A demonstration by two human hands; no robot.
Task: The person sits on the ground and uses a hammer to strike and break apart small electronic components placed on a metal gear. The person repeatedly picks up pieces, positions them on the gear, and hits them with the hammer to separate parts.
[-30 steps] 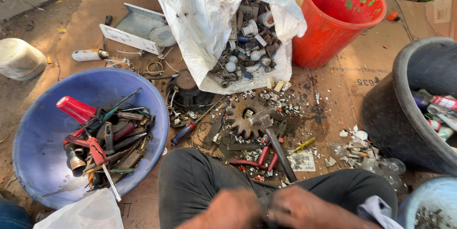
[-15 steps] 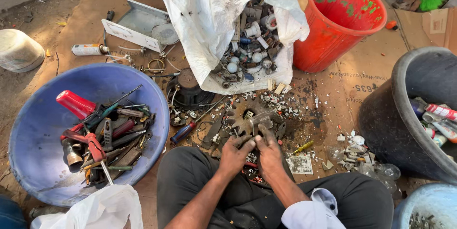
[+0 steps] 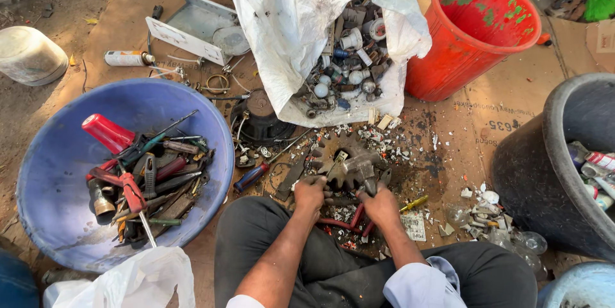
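I sit cross-legged on cardboard with a rusty toothed gear [image 3: 349, 159] lying in front of my knees. My left hand [image 3: 312, 193] is curled on the gear's lower left edge. My right hand [image 3: 380, 205] is closed on its lower right edge, where a grey metal piece sits on the gear. Red-handled pliers [image 3: 339, 223] lie on the ground between my hands, partly hidden by them. Small broken scraps are scattered around the gear.
A blue basin [image 3: 57, 154] of hand tools stands at my left. An open white sack [image 3: 307, 13] of small metal parts lies beyond the gear, a red bucket [image 3: 474, 45] at the back right, a black tub [image 3: 532, 167] at the right. A blue-handled screwdriver [image 3: 253, 177] lies beside my left knee.
Both hands have moved forward from my lap to the gear and closed on its near edge. The camera has tilted down slightly.
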